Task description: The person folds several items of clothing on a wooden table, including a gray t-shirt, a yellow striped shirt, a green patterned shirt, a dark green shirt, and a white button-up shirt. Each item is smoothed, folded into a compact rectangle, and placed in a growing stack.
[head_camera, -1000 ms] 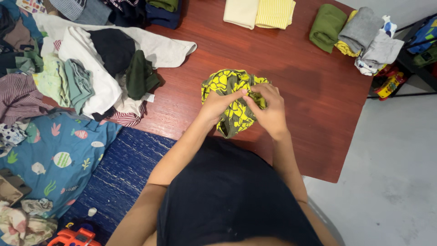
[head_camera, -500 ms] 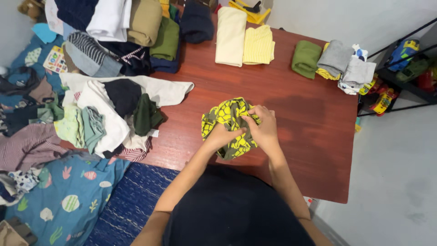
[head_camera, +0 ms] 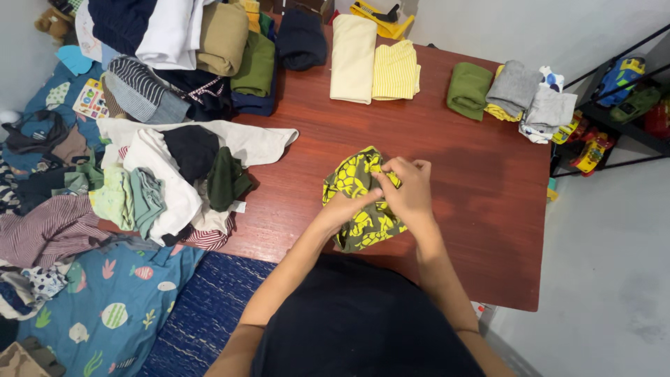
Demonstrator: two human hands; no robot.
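Yellow-patterned olive garment [head_camera: 356,202] — bunched between both hands; red-brown table [head_camera: 474,174] beneath

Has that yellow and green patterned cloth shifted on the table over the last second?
Yes, slightly. The yellow and green patterned cloth, gripped by the left hand and right hand, sits a little further right, away from the white garment lying spread on the red-brown table.

Person wears a plain dark navy/black top [head_camera: 356,321], sleeveless or short-sleeved; both forearms bare, no watch, no rings visible.

Olive garment with yellow print [head_camera: 352,183], crumpled, on red-brown table
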